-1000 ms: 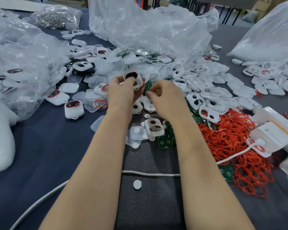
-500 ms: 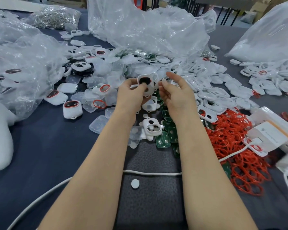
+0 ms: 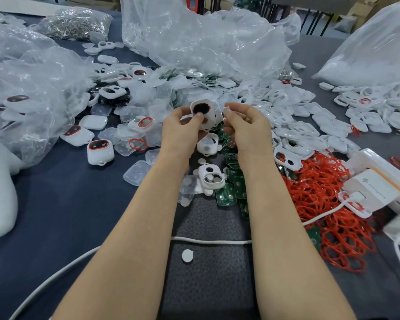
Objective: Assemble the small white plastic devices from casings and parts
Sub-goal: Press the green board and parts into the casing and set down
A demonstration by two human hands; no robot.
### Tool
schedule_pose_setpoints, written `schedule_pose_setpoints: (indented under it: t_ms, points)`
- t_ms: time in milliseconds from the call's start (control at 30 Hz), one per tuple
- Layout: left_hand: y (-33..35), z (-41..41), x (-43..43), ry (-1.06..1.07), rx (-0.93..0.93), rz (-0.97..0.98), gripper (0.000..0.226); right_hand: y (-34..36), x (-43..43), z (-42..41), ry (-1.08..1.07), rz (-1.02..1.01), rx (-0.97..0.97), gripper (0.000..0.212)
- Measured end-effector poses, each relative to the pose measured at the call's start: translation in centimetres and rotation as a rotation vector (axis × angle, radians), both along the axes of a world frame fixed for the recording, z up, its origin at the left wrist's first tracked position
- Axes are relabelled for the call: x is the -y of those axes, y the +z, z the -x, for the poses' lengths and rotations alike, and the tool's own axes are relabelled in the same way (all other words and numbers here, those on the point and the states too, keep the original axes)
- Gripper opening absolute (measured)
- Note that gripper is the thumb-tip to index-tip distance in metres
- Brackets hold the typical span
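my left hand (image 3: 183,129) grips a casing (image 3: 204,113), my right hand (image 3: 248,128) just beside it pinches a small part (image 3: 226,110); i judge few finished devices (image 3: 100,151) done, heaps of loose casings (image 3: 310,125) left.

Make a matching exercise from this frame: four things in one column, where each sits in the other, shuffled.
Things:
1. white casing
2. red rings
3. loose white disc
4. green boards

Places:
A. alone on the dark mat, nearer than the white cable
B. gripped in the left hand
C. between the forearms, beyond the cable
D. heaped right of the right forearm

Pairs: 1-B, 2-D, 3-A, 4-C.
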State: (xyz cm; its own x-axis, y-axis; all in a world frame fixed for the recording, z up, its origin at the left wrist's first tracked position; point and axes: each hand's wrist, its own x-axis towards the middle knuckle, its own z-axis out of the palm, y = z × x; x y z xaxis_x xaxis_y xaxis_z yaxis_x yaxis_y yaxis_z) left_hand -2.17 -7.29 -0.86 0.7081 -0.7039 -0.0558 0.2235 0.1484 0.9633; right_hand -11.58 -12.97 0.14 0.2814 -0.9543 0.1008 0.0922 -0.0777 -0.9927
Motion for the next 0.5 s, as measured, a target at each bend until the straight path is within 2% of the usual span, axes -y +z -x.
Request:
schedule_pose_setpoints:
  t_ms: [300, 500]
  points:
    - [0.14, 0.03, 0.18, -0.042, -0.069, 0.006, 0.016, -0.11, -0.71, -0.66, -0.028, 0.373, -0.295, 0.007]
    - [0.09, 0.13, 0.08, -0.057, -0.047, 0.033, 0.013, -0.16, -0.91, -0.87, -0.046, 0.405, -0.385, 0.002]
